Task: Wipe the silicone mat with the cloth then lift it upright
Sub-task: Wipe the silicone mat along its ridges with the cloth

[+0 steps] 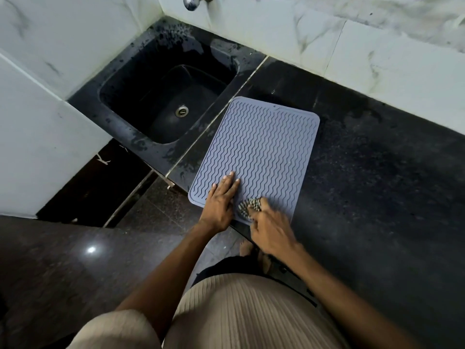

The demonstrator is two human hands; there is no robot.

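Note:
A grey-blue silicone mat (259, 149) with wavy ridges lies flat on the black counter (372, 172), its near edge at the counter's front. My left hand (221, 200) rests palm down on the mat's near left corner, fingers together and flat. My right hand (270, 230) is blurred and grips a small bunched grey cloth (249, 206), pressed on the mat's near edge just right of my left hand. Most of the cloth is hidden under my fingers.
A black sink (141, 79) with a metal drain (181, 111) sits left of the mat. White marbled tiles (377, 64) back the counter, and a metal tap (190, 1) juts out above the sink. Dark polished floor (63, 273) lies below.

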